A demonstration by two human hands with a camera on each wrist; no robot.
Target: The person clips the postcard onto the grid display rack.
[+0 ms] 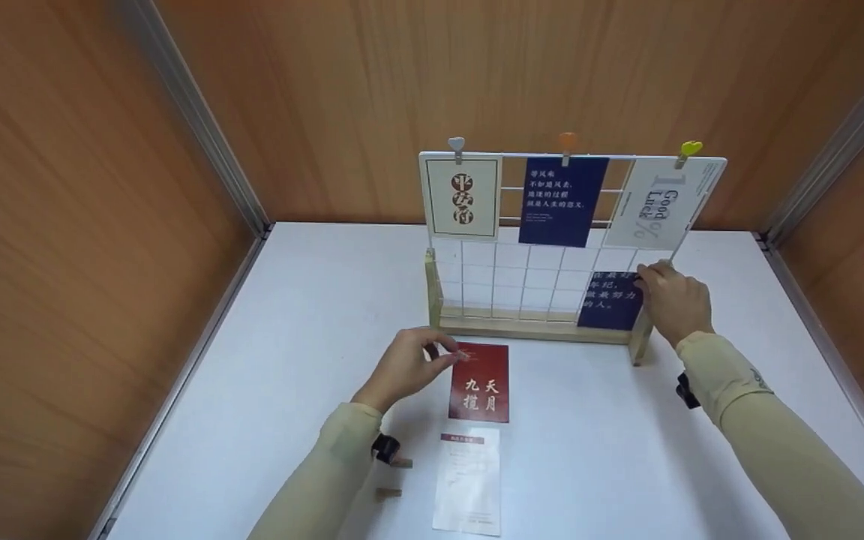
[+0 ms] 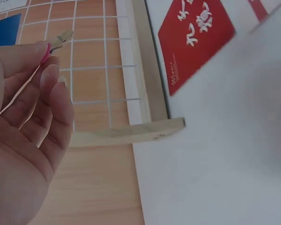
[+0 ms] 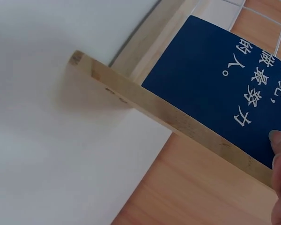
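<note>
Wood-grain walls [image 1: 372, 97] surround a white table [image 1: 312, 292]. The left hand [image 1: 411, 366] pinches a peg [image 2: 62, 39] between thumb and forefinger, the other fingers loosely bent. In the left wrist view the peg's long axis slants, its wooden end pointing up and right, away from the fingertips; a pink part shows at the grip.

The right hand [image 1: 678, 301] holds the blue card [image 1: 609, 301] by its right edge, thumb tip on the printed face; the grip behind is hidden. The card stands upright at the rack's lower right, in front of the grid [image 1: 511, 259], its lines of writing running across and its long side following the right post [image 3: 178, 124]. Its lower edge meets the wooden base [image 1: 507, 328].

Above, a cream card [image 1: 463, 225], a navy card [image 1: 563, 225] and a grey card [image 1: 627, 217] hang from the top bar under heart clips [image 1: 691, 148]. Before the base lies a red card [image 1: 479, 367], lengthwise toward the person, then a white slip [image 1: 467, 495]. Two wooden pegs [image 1: 390, 493] lie crosswise near the left sleeve [image 1: 319, 465].
</note>
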